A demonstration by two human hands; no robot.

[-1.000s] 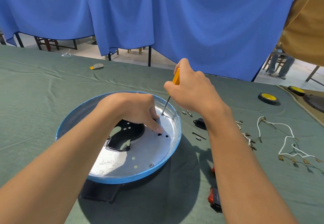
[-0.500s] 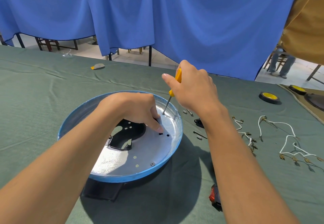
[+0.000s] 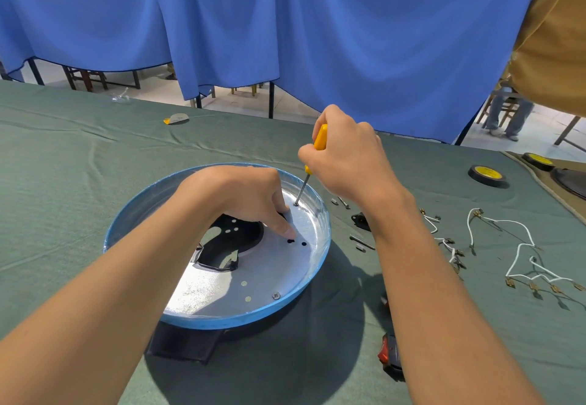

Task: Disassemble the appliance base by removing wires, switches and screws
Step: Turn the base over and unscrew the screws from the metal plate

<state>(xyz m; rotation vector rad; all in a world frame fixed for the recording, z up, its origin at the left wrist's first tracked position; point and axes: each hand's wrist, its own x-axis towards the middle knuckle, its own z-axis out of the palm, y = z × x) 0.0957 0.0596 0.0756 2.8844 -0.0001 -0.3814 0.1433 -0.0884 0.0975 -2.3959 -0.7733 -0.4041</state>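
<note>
The round appliance base, blue-rimmed with a silver inside and a black cut-out plate, lies on the green cloth. My left hand presses down inside it, fingertips on the metal near two small holes. My right hand grips a yellow-handled screwdriver, its tip set on a screw at the far inner edge. Another screw sits near the front rim. Removed white wires and loose screws lie to the right. A red switch lies by my right forearm.
A black tape roll with a yellow core sits at the far right, beside a dark mat edge. A small black part lies near my right wrist. Blue curtains hang behind the table; a person in a tan shirt stands at the right.
My right hand has turned on the screwdriver handle, fingers regripping, while the tip stays on the same far screw. My left hand holds its place inside the base.
</note>
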